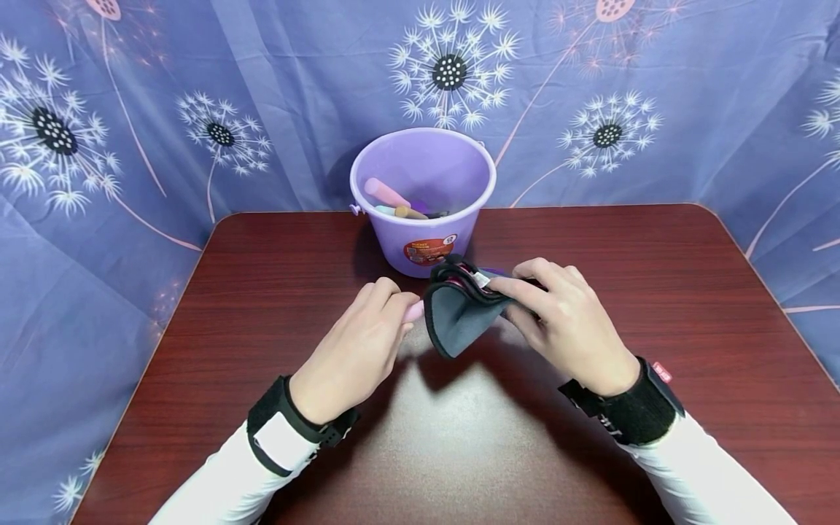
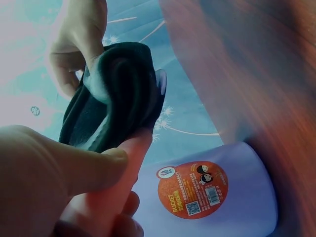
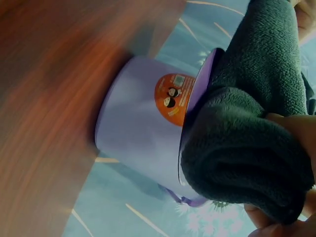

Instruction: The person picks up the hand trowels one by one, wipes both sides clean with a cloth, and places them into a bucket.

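Observation:
My left hand [image 1: 359,348] grips a pink handle [image 2: 111,195], its thumb laid along the top in the left wrist view. The far end of that handle runs into a grey cloth [image 1: 459,317] with black edging, which hides most of the tool. A bit of purple [image 1: 494,272] shows beyond the cloth. My right hand [image 1: 566,321] pinches the folded cloth from the right, fingers curled over it. In the right wrist view the cloth looks fuzzy and is doubled into thick folds. A small white tag [image 1: 481,279] sticks out near my right fingertips.
A purple bucket [image 1: 420,244] with an orange label stands at the back of the dark red table [image 1: 289,251]. Inside it lie a pink handle [image 1: 386,192], a tan one [image 1: 410,213] and other pieces. A blue curtain [image 1: 315,87] with dandelion prints hangs behind.

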Tool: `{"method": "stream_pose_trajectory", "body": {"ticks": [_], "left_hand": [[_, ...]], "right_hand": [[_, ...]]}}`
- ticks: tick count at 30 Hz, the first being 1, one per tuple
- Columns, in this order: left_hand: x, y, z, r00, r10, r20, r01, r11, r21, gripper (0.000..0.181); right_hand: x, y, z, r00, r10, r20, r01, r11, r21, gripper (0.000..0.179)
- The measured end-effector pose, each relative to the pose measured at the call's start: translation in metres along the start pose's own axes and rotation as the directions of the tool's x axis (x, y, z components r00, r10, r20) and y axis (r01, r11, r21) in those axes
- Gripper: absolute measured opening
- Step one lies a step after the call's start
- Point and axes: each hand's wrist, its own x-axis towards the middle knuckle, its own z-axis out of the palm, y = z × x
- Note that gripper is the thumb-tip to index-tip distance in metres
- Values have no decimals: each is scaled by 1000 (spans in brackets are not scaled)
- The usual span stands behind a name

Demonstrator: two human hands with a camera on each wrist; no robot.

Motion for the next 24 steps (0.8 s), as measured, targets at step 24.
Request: {"method": "stream_pose_trajectory", "body": {"ticks": [24], "left_hand": [[2,2,0,998,-44,-39,44,999,2,21]], "right_hand": [[-6,-10,9,957,285,64,-291,948,126,31]]}}
